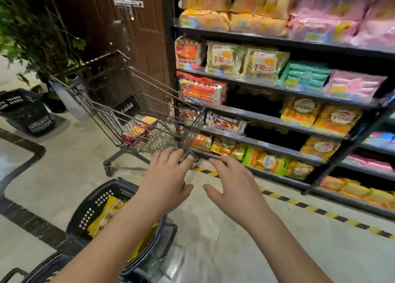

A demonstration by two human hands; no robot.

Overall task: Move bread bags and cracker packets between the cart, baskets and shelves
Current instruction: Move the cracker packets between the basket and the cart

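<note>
A small wire shopping cart (pixel 119 103) stands on the floor left of the shelves, with red and yellow cracker packets (pixel 139 131) lying in its bottom. A dark plastic basket (pixel 94 205) sits on the floor below my left forearm and holds yellow bread bags (pixel 102 216). My left hand (pixel 164 182) is stretched forward, fingers spread, just short of the cart's near corner. My right hand (pixel 233 186) is beside it, also spread and holding nothing. The black shelves (pixel 277 41) on the right carry bread bags and cracker packets (pixel 265 64) on every level.
A second dark basket (pixel 25 111) stands at the far left by a potted plant (pixel 36 26). A brown door (pixel 119 26) is behind the cart. Yellow-black hazard tape (pixel 320 212) runs along the shelf base. Another basket's rim (pixel 42 267) shows at the bottom left.
</note>
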